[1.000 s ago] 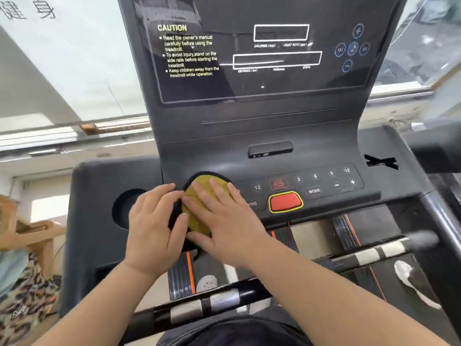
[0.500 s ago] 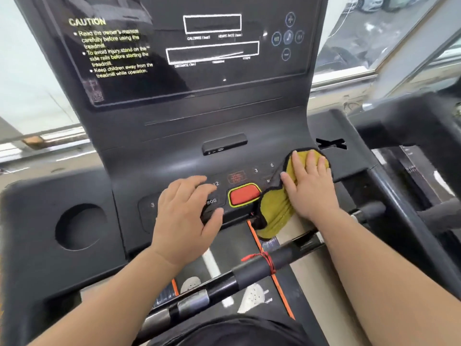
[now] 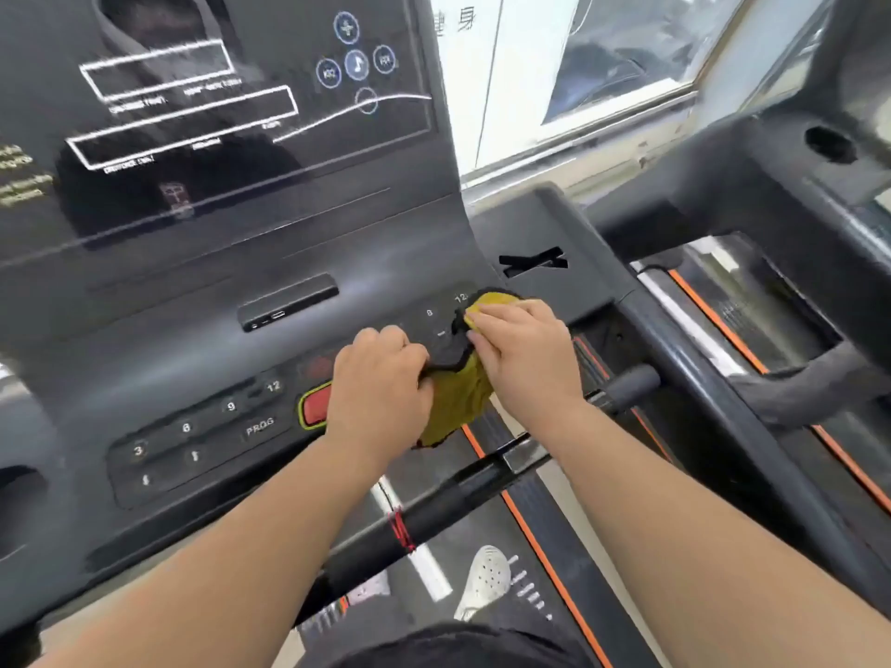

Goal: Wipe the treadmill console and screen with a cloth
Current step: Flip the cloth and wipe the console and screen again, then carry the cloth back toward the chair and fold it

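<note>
The dark treadmill console (image 3: 202, 359) fills the left and centre, with its glossy screen (image 3: 202, 118) above and a button panel (image 3: 193, 441) below. A yellow cloth with a black edge (image 3: 455, 402) lies bunched over the right end of the button row and hangs past the console's lower edge. My right hand (image 3: 525, 354) presses flat on the cloth's upper part. My left hand (image 3: 381, 392) grips the cloth's left side, covering part of the red stop button (image 3: 313, 407).
A black crossbar with a red cord tied round it (image 3: 434, 513) runs below the console. A side handrail (image 3: 723, 417) and grip (image 3: 631, 383) lie to the right. Another machine's dark frame (image 3: 795, 195) stands at right. Windows are behind. The belt and a white shoe (image 3: 487, 576) show below.
The view has swung right. My left hand has moved right from the buttons onto the cloth. My right hand stays on the cloth at the console's right end.
</note>
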The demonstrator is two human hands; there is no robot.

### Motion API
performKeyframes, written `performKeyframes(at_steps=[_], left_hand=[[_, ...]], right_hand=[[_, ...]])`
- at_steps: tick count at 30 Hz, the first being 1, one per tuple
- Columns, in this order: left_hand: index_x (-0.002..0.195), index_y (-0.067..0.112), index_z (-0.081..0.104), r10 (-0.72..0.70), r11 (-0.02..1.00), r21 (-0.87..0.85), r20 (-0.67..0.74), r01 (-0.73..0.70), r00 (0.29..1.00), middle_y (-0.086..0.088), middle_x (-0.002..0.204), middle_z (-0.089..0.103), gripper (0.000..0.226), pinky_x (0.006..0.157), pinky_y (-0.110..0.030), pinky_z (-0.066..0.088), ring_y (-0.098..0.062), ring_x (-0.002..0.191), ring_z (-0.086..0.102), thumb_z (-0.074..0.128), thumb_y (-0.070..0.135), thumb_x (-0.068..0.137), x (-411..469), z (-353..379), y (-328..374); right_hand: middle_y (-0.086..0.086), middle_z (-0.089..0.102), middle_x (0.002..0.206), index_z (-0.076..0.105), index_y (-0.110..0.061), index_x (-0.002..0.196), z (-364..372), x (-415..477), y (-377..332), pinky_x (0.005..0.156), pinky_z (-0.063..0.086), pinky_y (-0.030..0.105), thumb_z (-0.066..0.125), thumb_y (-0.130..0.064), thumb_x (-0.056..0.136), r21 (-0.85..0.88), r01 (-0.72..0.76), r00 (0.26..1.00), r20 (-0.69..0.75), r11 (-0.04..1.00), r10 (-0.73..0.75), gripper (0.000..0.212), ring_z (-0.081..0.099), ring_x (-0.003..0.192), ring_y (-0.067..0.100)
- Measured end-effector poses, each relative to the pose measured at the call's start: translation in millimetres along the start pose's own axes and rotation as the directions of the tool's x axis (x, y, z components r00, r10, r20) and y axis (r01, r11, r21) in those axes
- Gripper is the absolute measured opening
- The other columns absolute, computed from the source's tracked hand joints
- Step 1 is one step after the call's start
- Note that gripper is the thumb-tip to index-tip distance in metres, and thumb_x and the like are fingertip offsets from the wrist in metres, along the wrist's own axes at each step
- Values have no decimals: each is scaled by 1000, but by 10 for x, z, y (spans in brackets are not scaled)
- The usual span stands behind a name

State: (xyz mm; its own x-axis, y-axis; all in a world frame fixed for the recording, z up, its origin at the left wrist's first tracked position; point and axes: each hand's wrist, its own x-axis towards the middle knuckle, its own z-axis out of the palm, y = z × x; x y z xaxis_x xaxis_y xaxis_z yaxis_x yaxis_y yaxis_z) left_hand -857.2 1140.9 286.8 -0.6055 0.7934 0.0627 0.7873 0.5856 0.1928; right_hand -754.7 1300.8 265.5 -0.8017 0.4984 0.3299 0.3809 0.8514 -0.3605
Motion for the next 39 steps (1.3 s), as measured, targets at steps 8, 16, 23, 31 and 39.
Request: performKeyframes(at_steps=[8, 16, 23, 31, 39], left_hand=[[83, 26, 62, -143, 823, -557, -12, 112, 990, 7, 70, 63, 17, 63, -23, 43, -11, 64, 52, 63, 9, 84, -69, -350, 572], [80, 24, 67, 189, 734, -677, 129, -52, 974, 3, 67, 70, 13, 64, -36, 56, -21, 64, 67, 67, 14, 89, 43, -881, 1520], [87, 6, 66, 555, 427, -903, 212, -56, 805, -1, 69, 71, 4, 60, -24, 51, -15, 63, 64, 63, 8, 90, 168, -942, 2003], [82, 14, 66, 568, 488, -873, 309, -9, 763, 8, 62, 63, 12, 59, -26, 43, -8, 61, 54, 64, 12, 94, 185, -243, 2163], [84, 22, 61, 740, 600, -779, 454, -182, 497, 8, 67, 57, 14, 63, -34, 40, -12, 64, 49, 57, 25, 97, -423, 306, 2741]], right_hand=[[1, 74, 96, 75, -12, 94, -542, -490, 507, 91, 45, 31, 52, -46, 98, 320, -87, 992, 116, 944, 52, 41, 58, 96, 18], [-13, 56, 144, 52, -32, 147, -898, -1121, 881, 108, 43, 31, 68, -71, 72, 486, -460, 885, 315, 743, 343, 86, 49, 133, 6], [-30, 68, 94, 71, -49, 97, -1242, -1487, 856, 75, 35, 6, 83, -25, 85, 561, -534, 840, 266, 632, 473, 29, 57, 94, -10], [-5, 58, 71, 63, -16, 81, -1370, -2802, 808, 68, 41, 36, 68, -18, 91, 428, -859, 396, 209, 280, 894, 12, 49, 66, 13], [-5, 75, 97, 67, -19, 107, -1384, -4114, 200, 82, 49, 26, 59, -19, 104, 820, -556, -31, 145, -138, 989, 8, 67, 92, 12]])
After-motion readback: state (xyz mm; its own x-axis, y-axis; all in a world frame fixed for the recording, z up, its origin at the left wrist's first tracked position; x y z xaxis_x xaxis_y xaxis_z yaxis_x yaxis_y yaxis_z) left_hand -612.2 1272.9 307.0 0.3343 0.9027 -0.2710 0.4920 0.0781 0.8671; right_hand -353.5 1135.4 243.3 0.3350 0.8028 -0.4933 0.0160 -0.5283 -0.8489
